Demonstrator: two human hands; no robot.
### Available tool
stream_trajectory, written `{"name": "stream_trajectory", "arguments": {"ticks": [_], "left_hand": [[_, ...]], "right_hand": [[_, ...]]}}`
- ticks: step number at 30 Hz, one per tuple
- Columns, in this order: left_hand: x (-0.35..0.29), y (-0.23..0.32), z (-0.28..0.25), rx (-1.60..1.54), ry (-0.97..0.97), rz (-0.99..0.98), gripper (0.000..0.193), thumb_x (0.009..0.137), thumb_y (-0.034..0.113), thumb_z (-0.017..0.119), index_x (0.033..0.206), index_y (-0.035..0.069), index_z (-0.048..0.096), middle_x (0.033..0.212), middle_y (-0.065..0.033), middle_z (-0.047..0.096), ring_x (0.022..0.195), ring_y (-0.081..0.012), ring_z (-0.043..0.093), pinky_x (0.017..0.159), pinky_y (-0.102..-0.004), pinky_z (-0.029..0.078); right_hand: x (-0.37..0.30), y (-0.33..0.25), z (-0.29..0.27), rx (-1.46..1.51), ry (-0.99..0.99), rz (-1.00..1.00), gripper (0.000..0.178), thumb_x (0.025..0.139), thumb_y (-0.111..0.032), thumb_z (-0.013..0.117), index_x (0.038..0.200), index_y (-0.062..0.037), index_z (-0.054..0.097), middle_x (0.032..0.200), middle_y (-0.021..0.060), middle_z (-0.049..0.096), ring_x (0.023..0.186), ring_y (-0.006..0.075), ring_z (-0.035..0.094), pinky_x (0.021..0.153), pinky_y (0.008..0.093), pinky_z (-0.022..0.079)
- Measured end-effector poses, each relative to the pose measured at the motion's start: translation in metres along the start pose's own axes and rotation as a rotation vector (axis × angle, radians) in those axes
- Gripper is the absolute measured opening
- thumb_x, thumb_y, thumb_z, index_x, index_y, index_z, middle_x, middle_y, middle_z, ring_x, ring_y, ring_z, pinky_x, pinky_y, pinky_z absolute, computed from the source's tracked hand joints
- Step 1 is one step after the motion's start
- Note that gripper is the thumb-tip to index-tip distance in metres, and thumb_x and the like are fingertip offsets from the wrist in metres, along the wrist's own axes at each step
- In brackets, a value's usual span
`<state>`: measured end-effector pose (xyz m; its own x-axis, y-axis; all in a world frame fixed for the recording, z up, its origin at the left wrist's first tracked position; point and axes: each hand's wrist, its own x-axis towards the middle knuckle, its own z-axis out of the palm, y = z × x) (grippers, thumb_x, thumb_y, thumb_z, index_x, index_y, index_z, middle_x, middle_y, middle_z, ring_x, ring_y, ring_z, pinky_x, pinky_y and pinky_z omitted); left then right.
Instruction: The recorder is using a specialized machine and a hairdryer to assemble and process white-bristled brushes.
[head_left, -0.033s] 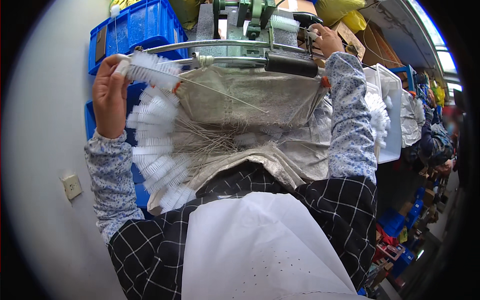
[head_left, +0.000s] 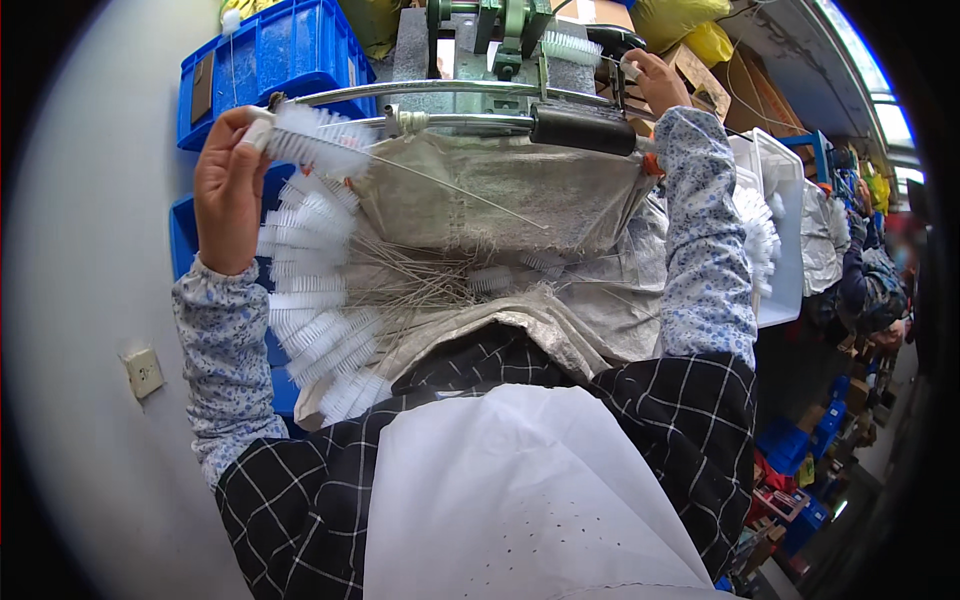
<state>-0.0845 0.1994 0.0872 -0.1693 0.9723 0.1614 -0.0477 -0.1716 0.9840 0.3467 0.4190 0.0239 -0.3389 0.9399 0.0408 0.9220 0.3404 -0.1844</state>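
Observation:
My left hand [head_left: 228, 200], raised at the left with white wrapping on its thumb and finger, pinches the end of a white-bristled wire brush [head_left: 325, 140]. The brush's bare wire stem slants down to the right over the grey cloth. At the upper right, my right hand [head_left: 662, 85] is closed at the wire end of another white brush [head_left: 572, 47] beside the green machine [head_left: 508, 35]; its fingertips are partly hidden. Below my left hand lies a fanned pile of white brushes [head_left: 315, 260], their wire stems pointing inward over the cloth on my lap.
A metal rail with a black roller [head_left: 582, 128] crosses in front of the machine. Blue crates [head_left: 275, 65] stand at the left by the wall. On the right, a white bin [head_left: 785, 235] holds more brushes. Yellow bags and cardboard are behind; another person is at far right.
My left hand and its brush have shifted slightly right and down. The right hand has moved a little to the right, its brush nearly in the same place.

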Motion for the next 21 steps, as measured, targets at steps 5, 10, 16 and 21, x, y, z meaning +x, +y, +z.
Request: {"name": "stream_trajectory", "arguments": {"ticks": [5,10,16,21], "left_hand": [[0.003,-0.002,0.024,-0.162,-0.170,-0.099,0.027,0.084,0.023,0.047,0.103,0.004,0.044,0.090,-0.0031,0.051,0.081,-0.0060,0.049,0.072,-0.0170,0.042],[-0.002,-0.003,0.039,-0.221,-0.232,-0.194,0.023,0.084,0.020,0.046,0.101,0.004,0.043,0.091,-0.0038,0.051,0.082,-0.0082,0.050,0.076,-0.0207,0.042],[-0.019,-0.024,0.094,0.036,-0.289,-0.019,0.015,0.086,0.015,0.042,0.094,0.003,0.043,0.086,-0.0034,0.051,0.077,-0.0085,0.049,0.069,-0.0213,0.041],[-0.020,-0.020,0.039,0.334,-0.282,-0.071,0.018,0.087,0.014,0.037,0.100,0.003,0.042,0.085,-0.0078,0.054,0.076,-0.0128,0.053,0.069,-0.0243,0.041]], "right_hand": [[-0.019,0.051,-0.025,0.078,0.022,0.123,0.018,0.082,-0.010,0.043,0.095,-0.0175,0.053,0.083,0.0095,0.057,0.073,0.0226,0.056,0.067,0.0305,0.044],[-0.085,-0.029,-0.085,0.646,-0.565,-0.028,0.031,0.081,-0.015,0.051,0.111,-0.0051,0.049,0.097,0.0087,0.056,0.094,0.0183,0.052,0.084,0.0294,0.041],[-0.113,-0.181,-0.055,0.917,-0.830,-0.101,0.033,0.087,-0.019,0.037,0.115,-0.0012,0.040,0.095,0.0119,0.054,0.084,0.0184,0.052,0.076,0.0270,0.043],[-0.076,-0.156,-0.021,0.577,-0.243,-0.036,0.024,0.082,-0.011,0.045,0.105,-0.0064,0.051,0.089,0.0083,0.056,0.079,0.0178,0.052,0.071,0.0281,0.043]]}}
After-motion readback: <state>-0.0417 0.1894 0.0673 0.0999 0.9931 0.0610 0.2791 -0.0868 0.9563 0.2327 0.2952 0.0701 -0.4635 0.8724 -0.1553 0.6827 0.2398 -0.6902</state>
